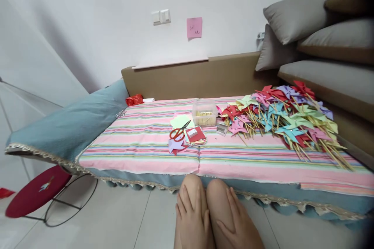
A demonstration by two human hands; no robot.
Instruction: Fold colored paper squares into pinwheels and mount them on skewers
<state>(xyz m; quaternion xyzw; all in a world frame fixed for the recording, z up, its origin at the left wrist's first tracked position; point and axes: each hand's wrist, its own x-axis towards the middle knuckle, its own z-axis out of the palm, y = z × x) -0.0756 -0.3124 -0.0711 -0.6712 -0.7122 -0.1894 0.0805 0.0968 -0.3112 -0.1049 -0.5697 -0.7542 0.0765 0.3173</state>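
Observation:
My left hand [191,216] rests on my left knee with its fingers spread and nothing in it. On the right knee lies my right hand [238,221], fingers apart, also holding nothing. Beyond the knees, on a striped cloth [140,163], red-handled scissors [179,132] lie over pale paper. Beside them is a stack of coloured paper squares [196,136] with a small box [192,132] on top. A clear plastic box [204,113] holds thin sticks. Right of it are a small clear case [222,129] and a large pile of paper pinwheels [280,113] on sticks.
Grey and brown cushions [315,42] are stacked at the right. A red bag [134,100] and a white roll [149,100] lie at the back left. A red round stool [37,192] stands on the floor at the left. A pink note [194,28] hangs on the wall.

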